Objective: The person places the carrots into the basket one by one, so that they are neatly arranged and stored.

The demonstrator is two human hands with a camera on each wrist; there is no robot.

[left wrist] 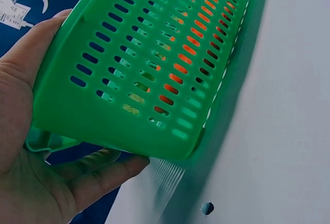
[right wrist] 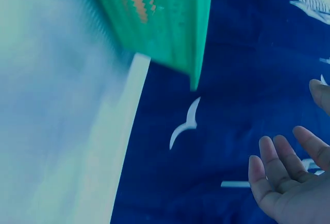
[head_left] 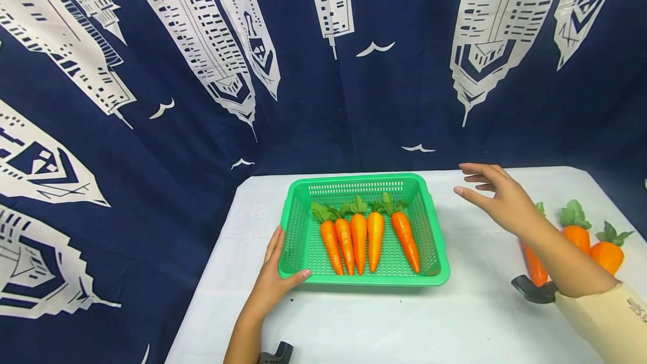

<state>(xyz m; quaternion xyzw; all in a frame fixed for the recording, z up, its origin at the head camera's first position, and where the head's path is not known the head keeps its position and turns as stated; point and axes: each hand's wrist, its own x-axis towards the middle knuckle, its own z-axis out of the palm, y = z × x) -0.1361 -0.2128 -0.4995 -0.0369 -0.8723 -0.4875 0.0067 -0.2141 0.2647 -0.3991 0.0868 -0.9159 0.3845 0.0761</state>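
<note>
A green plastic basket [head_left: 369, 280] with slotted walls stands on the white table. Inside lie several orange carrots [head_left: 359, 240] with green leafy tops, most side by side; one carrot [head_left: 406, 240] is set apart at the right. My left hand [head_left: 271, 288] holds the basket's near left corner. In the left wrist view, the thumb and fingers wrap around that green corner [left wrist: 118, 126]. To the right of the basket, my right hand [head_left: 497, 192] hovers with fingers spread and loosely bent. Nothing is in it, and the right wrist view shows it apart from the basket.
At the table's right lie a carrot [head_left: 536, 263] and more leafy orange vegetables [head_left: 606, 256], partly hidden by the right forearm. A dark blue cloth [head_left: 394, 100] with white building prints hangs behind the white table [head_left: 364, 324].
</note>
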